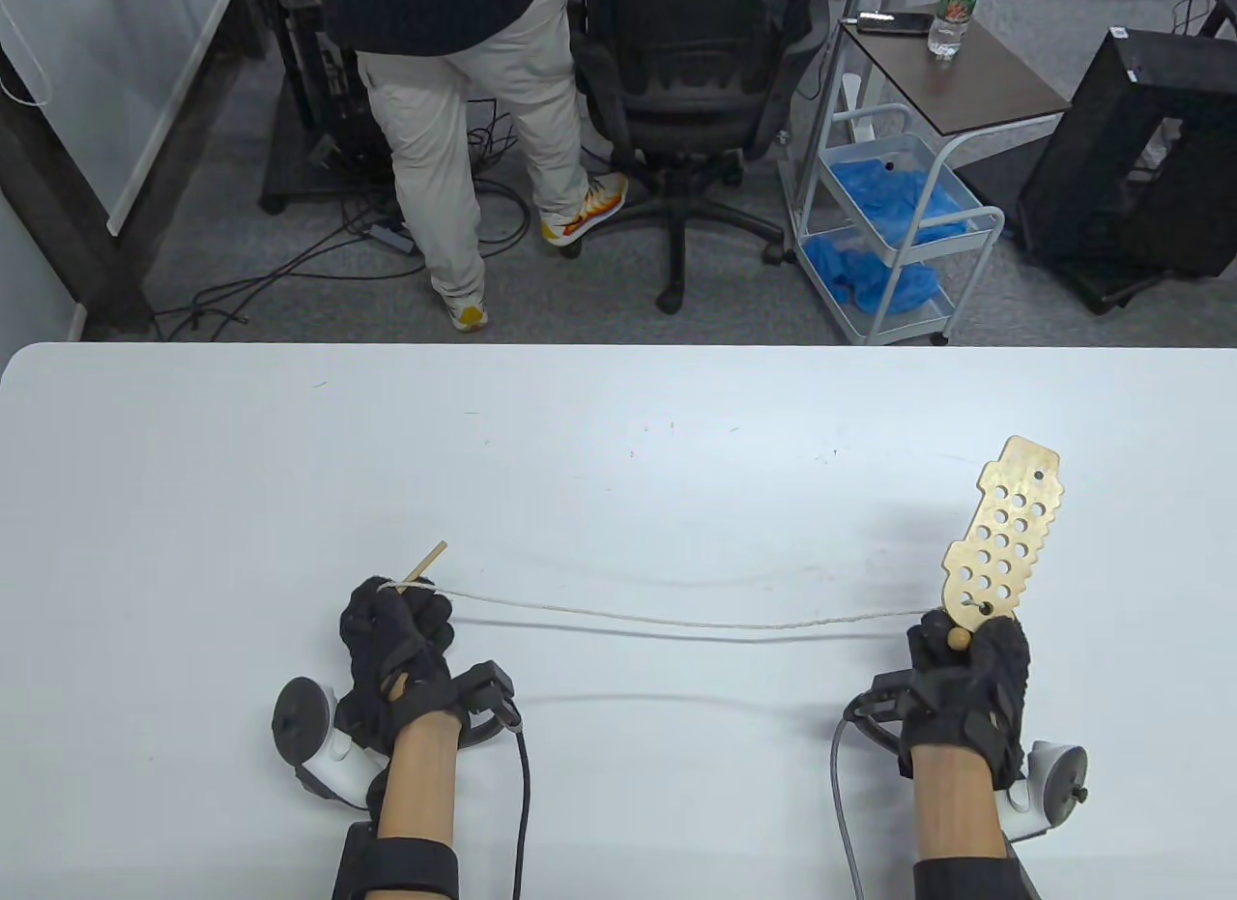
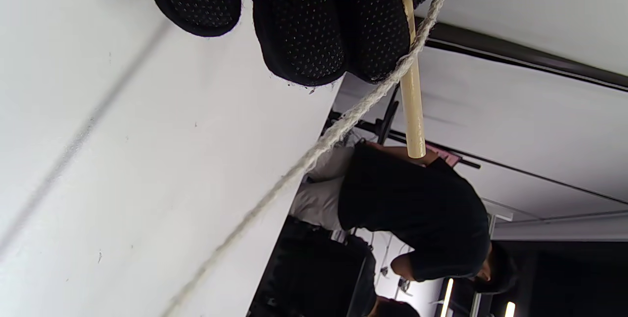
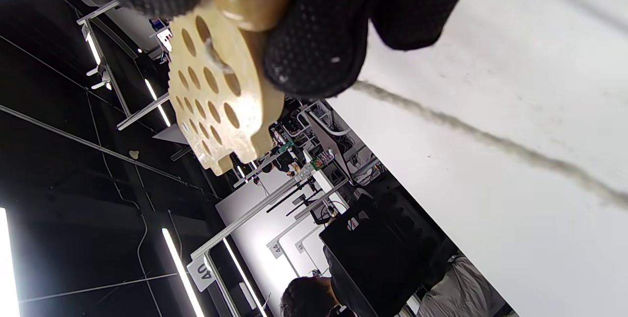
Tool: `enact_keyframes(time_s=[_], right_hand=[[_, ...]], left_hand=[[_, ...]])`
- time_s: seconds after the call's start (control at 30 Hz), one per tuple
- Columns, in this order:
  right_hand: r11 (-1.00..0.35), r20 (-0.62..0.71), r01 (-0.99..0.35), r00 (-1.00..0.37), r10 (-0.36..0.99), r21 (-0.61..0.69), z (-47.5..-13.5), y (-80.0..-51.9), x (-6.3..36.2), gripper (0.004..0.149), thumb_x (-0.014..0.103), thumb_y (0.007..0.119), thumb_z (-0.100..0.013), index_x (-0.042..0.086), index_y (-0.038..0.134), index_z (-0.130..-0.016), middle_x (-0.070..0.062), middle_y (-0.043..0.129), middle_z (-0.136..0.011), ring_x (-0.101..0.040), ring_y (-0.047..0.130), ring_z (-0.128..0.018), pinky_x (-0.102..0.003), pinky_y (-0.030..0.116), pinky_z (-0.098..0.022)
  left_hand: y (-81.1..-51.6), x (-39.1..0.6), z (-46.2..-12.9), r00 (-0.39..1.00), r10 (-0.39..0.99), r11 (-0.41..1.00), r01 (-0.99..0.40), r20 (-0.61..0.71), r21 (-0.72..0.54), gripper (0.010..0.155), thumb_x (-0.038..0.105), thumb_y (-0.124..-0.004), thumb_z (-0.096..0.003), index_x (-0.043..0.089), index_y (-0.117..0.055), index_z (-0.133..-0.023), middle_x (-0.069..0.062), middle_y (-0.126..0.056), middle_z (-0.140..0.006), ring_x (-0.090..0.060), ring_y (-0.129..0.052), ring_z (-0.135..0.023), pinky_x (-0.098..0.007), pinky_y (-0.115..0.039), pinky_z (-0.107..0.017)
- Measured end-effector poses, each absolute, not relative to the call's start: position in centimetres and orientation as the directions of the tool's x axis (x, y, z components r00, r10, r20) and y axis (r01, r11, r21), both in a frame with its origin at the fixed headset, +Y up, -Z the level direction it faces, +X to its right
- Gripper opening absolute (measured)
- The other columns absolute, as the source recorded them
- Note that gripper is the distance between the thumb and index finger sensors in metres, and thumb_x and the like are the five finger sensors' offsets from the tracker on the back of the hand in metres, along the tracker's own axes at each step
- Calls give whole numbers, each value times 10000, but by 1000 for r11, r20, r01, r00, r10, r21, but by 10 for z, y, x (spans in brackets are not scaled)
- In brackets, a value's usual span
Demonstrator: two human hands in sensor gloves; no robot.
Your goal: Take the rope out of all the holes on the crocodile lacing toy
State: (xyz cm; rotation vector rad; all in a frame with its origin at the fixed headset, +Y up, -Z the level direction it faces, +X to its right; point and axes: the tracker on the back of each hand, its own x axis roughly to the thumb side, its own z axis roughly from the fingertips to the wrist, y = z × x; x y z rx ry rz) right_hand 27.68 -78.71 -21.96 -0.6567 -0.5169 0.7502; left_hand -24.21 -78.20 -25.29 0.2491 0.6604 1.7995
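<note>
My right hand [image 1: 969,660] grips the near end of the wooden crocodile lacing board [image 1: 1005,537], holding it tilted up above the table; its many round holes [image 3: 211,79] show bare. A wooden bead [image 1: 957,639] sits at my fingers [image 3: 314,37]. A pale rope [image 1: 676,620] runs from the board's lowest hole leftward, hanging just over the table, to my left hand [image 1: 398,629]. That hand grips the rope [image 2: 343,120] together with its thin wooden needle stick [image 1: 426,561], which pokes out past the fingers [image 2: 299,27].
The white table [image 1: 618,436] spreads wide around both hands. Beyond its far edge stand a person [image 1: 464,117], an office chair [image 1: 696,98], a white cart [image 1: 899,223] with blue cloths and a black case [image 1: 1140,156].
</note>
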Motion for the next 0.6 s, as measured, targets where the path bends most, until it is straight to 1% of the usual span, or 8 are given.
enact_keyframes(time_s=[0.13, 0.3, 0.43, 0.53, 0.6], right_hand=[[526, 170, -485, 601, 781, -699, -221, -786, 274, 472, 383, 763, -452, 200, 678, -879, -106, 784, -804, -208, 971, -532, -503, 761, -557], [510, 140, -545, 580, 803, -666, -226, -785, 266, 476, 382, 763, -449, 176, 691, -872, -118, 821, -766, -211, 990, -491, -504, 781, -529], [537, 94, -619, 601, 793, -572, -235, -785, 256, 483, 383, 763, -450, 157, 700, -872, -128, 854, -733, -210, 1006, -446, -503, 799, -503], [509, 68, -686, 561, 825, -519, -239, -782, 248, 492, 384, 767, -446, 140, 708, -870, -136, 881, -704, -204, 1021, -408, -500, 818, -482], [484, 63, -731, 521, 851, -482, -241, -778, 243, 506, 379, 766, -445, 107, 701, -867, -142, 898, -679, -196, 1030, -381, -496, 830, -468]], left_hand=[[-780, -238, -255, -314, 934, -185, -833, -169, 521, 430, 447, -617, -572, 402, -548, -994, 123, -877, -831, -107, -916, -716, -491, -731, -677], [-778, -232, -257, -271, 946, -154, -861, -180, 484, 426, 456, -636, -571, 404, -583, -991, 116, -886, -834, -118, -919, -719, -501, -730, -674], [-772, -224, -258, -192, 965, -93, -888, -178, 449, 422, 455, -650, -568, 405, -604, -985, 109, -893, -833, -123, -922, -717, -505, -730, -672], [-765, -213, -259, -137, 976, -59, -914, -167, 402, 417, 456, -669, -563, 411, -629, -975, 103, -900, -830, -125, -924, -712, -507, -733, -669], [-760, -204, -260, -94, 983, -30, -933, -160, 359, 412, 457, -683, -559, 413, -649, -968, 100, -903, -830, -128, -926, -710, -509, -734, -667]])
